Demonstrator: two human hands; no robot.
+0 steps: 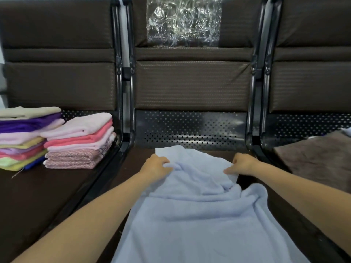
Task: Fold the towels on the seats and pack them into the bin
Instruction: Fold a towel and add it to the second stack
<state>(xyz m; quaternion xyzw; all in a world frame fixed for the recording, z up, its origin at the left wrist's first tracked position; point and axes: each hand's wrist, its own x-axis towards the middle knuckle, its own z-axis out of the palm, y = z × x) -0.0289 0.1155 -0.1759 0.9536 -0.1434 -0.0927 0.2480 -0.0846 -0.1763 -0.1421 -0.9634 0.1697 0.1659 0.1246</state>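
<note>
A pale blue towel [197,209] lies rumpled and unfolded over the middle seat [138,158], draping toward me past the front edge. My left hand [155,165] grips the towel's far left part, fingers curled into the cloth. My right hand [242,164] pinches its far right edge. Both hands are near the back of the seat, about a towel's width apart. No bin is in view.
Two stacks of folded towels [79,141] in pink, purple, yellow and green stand on the left seat [38,196]. A brown towel [319,158] lies on the right seat. Black metal frames [123,111] separate the seats. Clear plastic [184,21] is stuck on the middle backrest.
</note>
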